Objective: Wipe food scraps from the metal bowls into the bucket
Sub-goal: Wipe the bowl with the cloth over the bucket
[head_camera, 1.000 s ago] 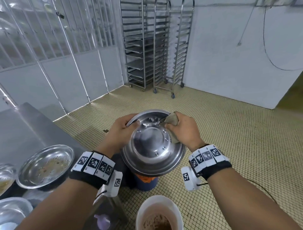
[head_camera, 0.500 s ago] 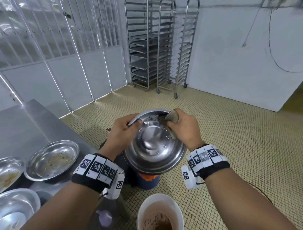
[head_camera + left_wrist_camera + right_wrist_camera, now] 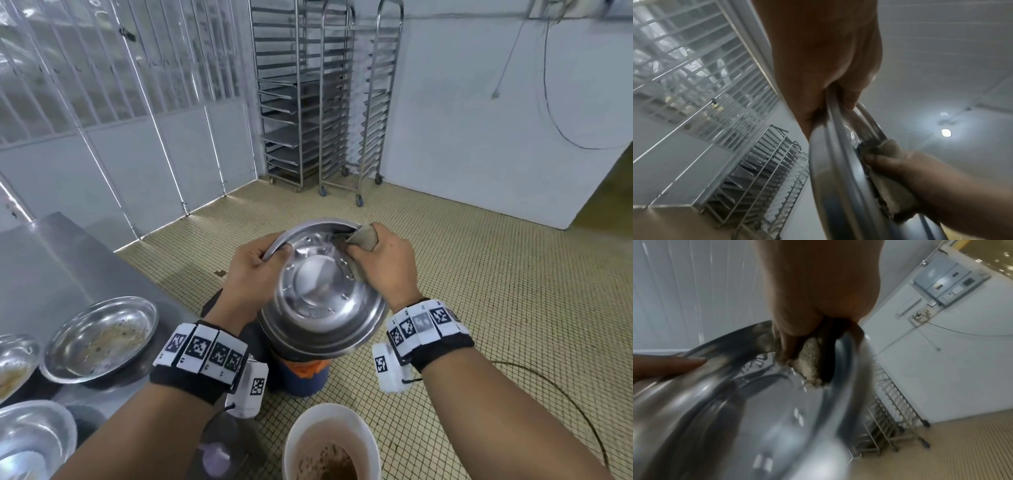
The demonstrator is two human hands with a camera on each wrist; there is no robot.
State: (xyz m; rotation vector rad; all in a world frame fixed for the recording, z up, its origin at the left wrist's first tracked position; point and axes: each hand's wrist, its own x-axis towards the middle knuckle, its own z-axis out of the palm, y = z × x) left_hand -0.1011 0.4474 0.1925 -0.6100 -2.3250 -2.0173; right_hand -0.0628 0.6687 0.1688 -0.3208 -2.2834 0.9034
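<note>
A shiny metal bowl (image 3: 320,294) is tilted toward me over a dark blue bucket (image 3: 301,375) with an orange liner. My left hand (image 3: 255,270) grips the bowl's left rim (image 3: 833,113), thumb inside. My right hand (image 3: 380,263) clutches a beige cloth (image 3: 364,237) and presses it against the inner wall at the bowl's upper right. The cloth (image 3: 812,363) shows crumbs in the right wrist view, and lies wadded against the bowl (image 3: 888,177) in the left wrist view.
A steel table (image 3: 51,260) at the left carries a dirty bowl (image 3: 99,337) with scraps and parts of two more bowls (image 3: 32,442). A white bucket (image 3: 330,442) of brown scraps stands near my feet. Wheeled tray racks (image 3: 325,96) stand by the far wall. A cable (image 3: 565,404) lies on the tiled floor.
The right hand with the cloth has shifted slightly along the bowl's upper right inner wall. The left hand keeps its grip on the rim. My head has turned a little to the left.
</note>
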